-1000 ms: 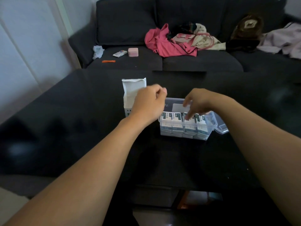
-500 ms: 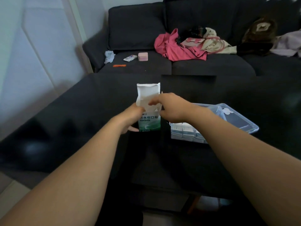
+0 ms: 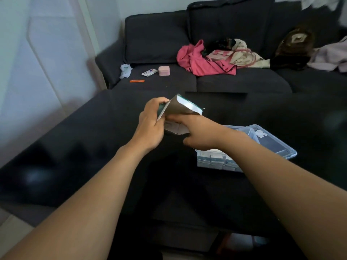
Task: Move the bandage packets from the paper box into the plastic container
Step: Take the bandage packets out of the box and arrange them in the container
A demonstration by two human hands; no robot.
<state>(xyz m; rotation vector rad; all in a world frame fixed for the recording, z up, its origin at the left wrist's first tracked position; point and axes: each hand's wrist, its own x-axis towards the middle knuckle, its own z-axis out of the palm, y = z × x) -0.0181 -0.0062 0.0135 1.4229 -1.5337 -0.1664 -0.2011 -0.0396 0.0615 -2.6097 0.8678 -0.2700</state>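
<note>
Reaching in from the near edge, both hands hold the paper box [image 3: 180,107] tilted above the dark table [image 3: 93,156]: left hand [image 3: 150,124] gripping its side, right hand [image 3: 199,134] curled at its open end. Just right, the plastic container [image 3: 277,151] already holds bandage packets [image 3: 212,160]. Judged step: emptying the box; next, draw out whatever remains

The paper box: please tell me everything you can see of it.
The paper box looks like thin cardboard, plain grey-brown on one broad face, white and green along the edge. It is lifted off the dark table and tilted, its open end with pale flaps toward the person. The left hand grips its left side; the right hand holds the open end. Its contents are not visible.
</note>
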